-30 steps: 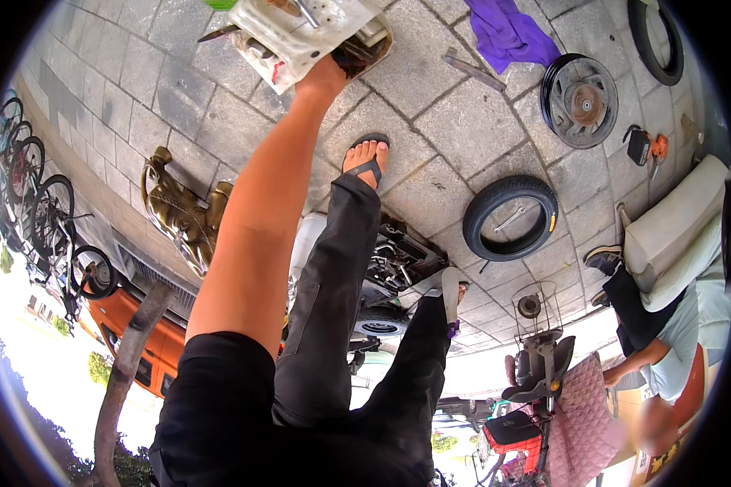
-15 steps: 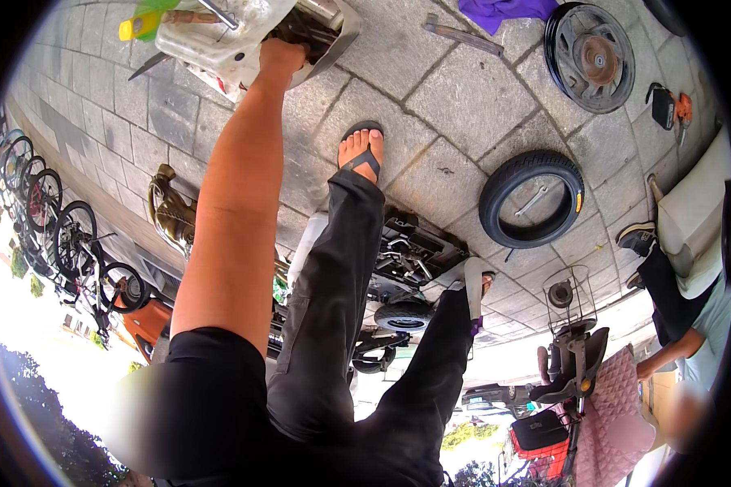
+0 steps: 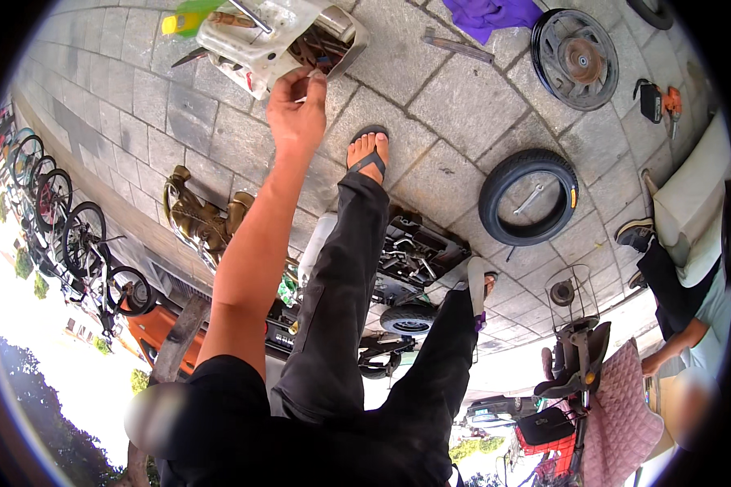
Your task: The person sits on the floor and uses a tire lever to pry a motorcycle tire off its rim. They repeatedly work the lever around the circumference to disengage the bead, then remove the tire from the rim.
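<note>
My left hand [image 3: 297, 105] is at the near rim of a cut-open white plastic tub [image 3: 252, 40]. Its thumb and fingertips are pinched together; whatever they hold, if anything, is too small to make out. Metal tools [image 3: 321, 50] lie jumbled in the tub's dark opening beyond the fingertips. On the tub's left part rest a wooden-handled tool [image 3: 229, 19] and a shiny metal rod [image 3: 252, 15]. A green bottle with a yellow cap [image 3: 175, 23] stands beside it. My right hand does not show.
To the right on the paving lie a black tyre [image 3: 495, 191] with a wrench [image 3: 529, 200] inside its ring, a wheel rim [image 3: 548, 69], a flat metal bar [image 3: 456, 47], a purple cloth [image 3: 487, 16] and an orange power tool [image 3: 672, 104]. Another person's arm [image 3: 674, 345] shows far right.
My left hand has come out of the tub's opening toward me, its fingers now pinched and visible. The whole view has shifted slightly, with the tub now further right.
</note>
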